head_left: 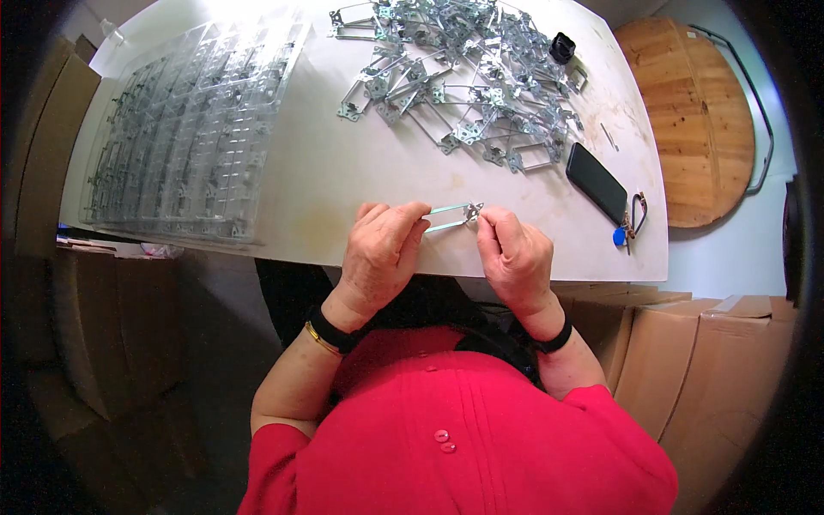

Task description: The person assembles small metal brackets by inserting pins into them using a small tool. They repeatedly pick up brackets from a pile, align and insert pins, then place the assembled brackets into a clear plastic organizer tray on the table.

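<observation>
The left hand point(382, 251) pinches the twin rods of a narrow silvery metal bracket point(473, 211) between thumb and fingers; the right hand point(518, 251) has its fingers pinched at the bracket's plate end. The bracket is over the near middle of the white surface point(318, 193). Right of it lies a black rectangular phone point(596, 182); farther off, a tangled heap of silvery metal brackets point(468, 90); far left, clear plastic trays point(258, 206) containing metal parts.

The table point(330, 184) (stained) carries metal brackets point(468, 131), a tray point(255, 219), a phone point(596, 182).
</observation>
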The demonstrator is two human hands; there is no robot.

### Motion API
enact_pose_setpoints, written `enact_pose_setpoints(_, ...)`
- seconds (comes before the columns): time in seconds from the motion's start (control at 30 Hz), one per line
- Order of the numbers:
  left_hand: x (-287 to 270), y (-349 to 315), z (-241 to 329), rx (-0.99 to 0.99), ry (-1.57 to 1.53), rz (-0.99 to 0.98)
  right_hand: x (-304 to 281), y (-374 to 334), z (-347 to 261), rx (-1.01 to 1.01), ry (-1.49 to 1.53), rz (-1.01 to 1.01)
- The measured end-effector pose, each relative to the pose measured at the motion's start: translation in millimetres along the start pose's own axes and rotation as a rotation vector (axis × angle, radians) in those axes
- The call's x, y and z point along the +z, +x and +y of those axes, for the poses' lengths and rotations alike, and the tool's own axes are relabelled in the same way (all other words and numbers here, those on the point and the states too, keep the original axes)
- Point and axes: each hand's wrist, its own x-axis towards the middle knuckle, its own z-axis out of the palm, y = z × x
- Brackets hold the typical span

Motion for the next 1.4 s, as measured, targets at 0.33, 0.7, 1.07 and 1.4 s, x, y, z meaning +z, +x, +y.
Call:
enact_pose_setpoints(0.33,1,0,1,0.0,0.0,0.004,5,-5,3,0.02,0.033,0.033)
enact_pose_setpoints(0.7,2,0,0,0.007,-0.014,0.02,-1,-5,1,0.02,0.069,0.053)
enact_pose_setpoints(1.07,1,1,2,-0.009,0.0,0.006,-6,-16,4,0.064,0.058,0.035)
enact_pose_setpoints(1.4,1,1,2,0.008,0.01,0.009,-6,-12,5,0.086,0.051,0.07)
